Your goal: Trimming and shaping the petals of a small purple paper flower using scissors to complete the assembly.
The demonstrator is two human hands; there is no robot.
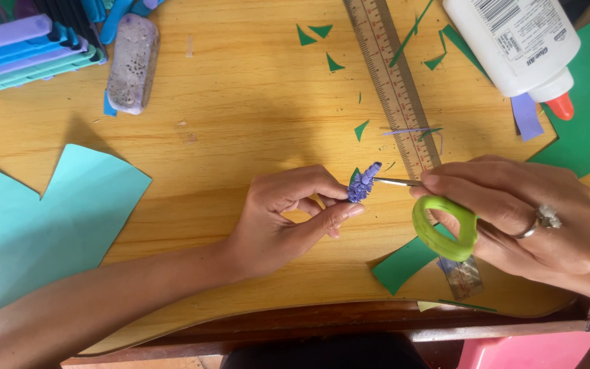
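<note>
**While Scissors Meet the Purple Flower**

While the left hand (288, 215) pinches a small purple paper flower (363, 182) near the table's (240, 123) front edge, the right hand (513, 212) is closed around green-handled scissors (445, 229), blade tips touching it. Judging by the green scraps (319, 31) scattered toward the far edge, cutting is well along; the glue bottle (513, 44) lies unused beside a ruler (394, 82).

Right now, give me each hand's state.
Left hand: closed, pinching a small purple paper flower.
Right hand: closed on green-handled scissors, blade tips at the flower.
</note>
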